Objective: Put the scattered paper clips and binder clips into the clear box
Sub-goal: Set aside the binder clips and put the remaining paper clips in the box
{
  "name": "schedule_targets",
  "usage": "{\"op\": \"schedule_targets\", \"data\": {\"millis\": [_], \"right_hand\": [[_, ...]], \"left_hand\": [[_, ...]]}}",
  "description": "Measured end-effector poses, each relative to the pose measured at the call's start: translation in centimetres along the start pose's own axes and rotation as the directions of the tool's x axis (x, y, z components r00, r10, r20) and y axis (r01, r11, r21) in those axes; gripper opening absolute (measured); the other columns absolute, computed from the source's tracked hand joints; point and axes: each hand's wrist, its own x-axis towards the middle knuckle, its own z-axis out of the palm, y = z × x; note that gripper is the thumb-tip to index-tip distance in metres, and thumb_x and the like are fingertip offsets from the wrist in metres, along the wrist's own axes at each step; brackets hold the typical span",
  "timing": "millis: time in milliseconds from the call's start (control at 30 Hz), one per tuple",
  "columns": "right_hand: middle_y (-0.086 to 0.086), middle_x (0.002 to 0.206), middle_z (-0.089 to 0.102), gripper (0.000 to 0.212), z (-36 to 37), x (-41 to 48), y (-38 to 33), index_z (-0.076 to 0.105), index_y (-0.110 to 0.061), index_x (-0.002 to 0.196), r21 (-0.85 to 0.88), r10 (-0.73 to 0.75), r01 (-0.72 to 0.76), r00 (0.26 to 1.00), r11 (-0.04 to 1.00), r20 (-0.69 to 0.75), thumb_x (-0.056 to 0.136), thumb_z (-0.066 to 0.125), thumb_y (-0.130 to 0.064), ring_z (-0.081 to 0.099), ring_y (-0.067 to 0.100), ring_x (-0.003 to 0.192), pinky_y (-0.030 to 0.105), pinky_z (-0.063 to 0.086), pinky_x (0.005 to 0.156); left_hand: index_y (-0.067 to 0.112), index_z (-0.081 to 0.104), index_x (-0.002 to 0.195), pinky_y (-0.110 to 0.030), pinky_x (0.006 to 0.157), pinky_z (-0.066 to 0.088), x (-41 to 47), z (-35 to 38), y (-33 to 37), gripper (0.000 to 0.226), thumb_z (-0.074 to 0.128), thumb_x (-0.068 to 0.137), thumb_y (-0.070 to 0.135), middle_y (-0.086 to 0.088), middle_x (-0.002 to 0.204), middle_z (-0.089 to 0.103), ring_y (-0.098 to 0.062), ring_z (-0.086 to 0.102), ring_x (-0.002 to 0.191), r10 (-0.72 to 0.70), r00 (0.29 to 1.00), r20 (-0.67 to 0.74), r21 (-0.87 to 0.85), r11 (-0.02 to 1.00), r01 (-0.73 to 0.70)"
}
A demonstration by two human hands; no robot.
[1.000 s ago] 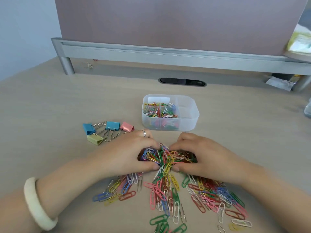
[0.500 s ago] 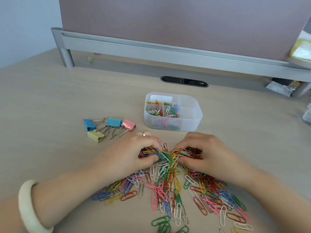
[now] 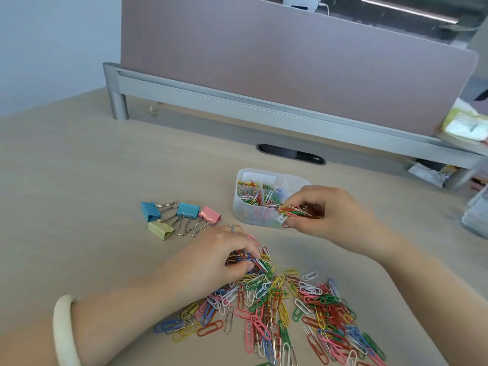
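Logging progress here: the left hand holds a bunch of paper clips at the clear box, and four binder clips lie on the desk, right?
No: the head view shows the right hand holding that bunch of paper clips at the clear box. Four binder clips do lie on the desk.

A light beige wood-grain desk top (image 3: 79, 180) carries all items. A heap of coloured wire paper clips (image 3: 277, 299) is spread at the centre of the near edge. Four folded-metal binder clips (image 3: 188, 209), two blue, one pink and one pale yellow, are grouped behind the heap, to the left. A clear plastic compartmented box (image 3: 248, 216) is set just right of them. A black oval cable slot (image 3: 290, 154) is recessed near the far edge.
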Motion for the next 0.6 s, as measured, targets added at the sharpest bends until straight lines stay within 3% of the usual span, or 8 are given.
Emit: {"op": "schedule_targets", "data": {"millis": [133,267,467,600], "right_hand": [[-0.003,0.077,0.064,0.008,-0.7,3.7,0.0,0.07,-0.012,0.084,-0.083,0.05,-0.051,0.999,0.995,-0.011,0.076,0.07,-0.014,0.05,-0.001,0.059,0.011,0.038,0.057],[-0.012,0.066,0.055,0.01,-0.2,6.5,0.8,0.069,-0.014,0.084,-0.307,0.12,-0.11,0.993,0.945,0.014,0.077,0.068,-0.021,0.048,0.004,0.059,0.013,0.033,0.051],[0.0,0.084,0.054,0.016,1.2,7.3,0.8,0.065,-0.012,0.09,-0.472,0.204,-0.154,0.977,0.868,0.058,0.077,0.065,-0.022,0.049,0.018,0.077,0.027,0.035,0.056],[0.0,0.09,0.052,0.029,1.4,7.3,0.6,0.061,-0.014,0.098,-0.432,0.21,-0.184,0.978,0.883,0.013,0.073,0.072,-0.024,0.049,0.019,0.08,0.026,0.036,0.065]], "left_hand": [[0.029,0.067,0.096,0.006,0.07,0.024,0.2,-0.1,0.0,0.017,0.062,0.082,0.023,0.036,0.08,0.04,0.028,0.038,0.084,0.023,0.999,0.024,0.003,1.0,-0.024],[0.029,0.067,0.098,0.006,0.071,0.023,0.3,-0.1,-0.3,0.017,0.062,0.082,0.023,0.037,0.08,0.038,0.028,0.037,0.083,0.028,0.999,0.028,0.004,1.0,-0.029],[0.03,0.066,0.098,0.003,0.074,0.025,0.4,0.1,-0.8,0.017,0.061,0.082,0.025,0.032,0.082,0.041,0.02,0.04,0.079,0.035,0.999,0.036,-0.009,0.999,-0.035],[0.03,0.066,0.097,0.0,0.076,0.027,0.5,0.1,-1.0,0.017,0.061,0.082,0.026,0.034,0.082,0.041,0.018,0.041,0.081,0.03,0.999,0.043,-0.007,1.0,-0.03]]}}
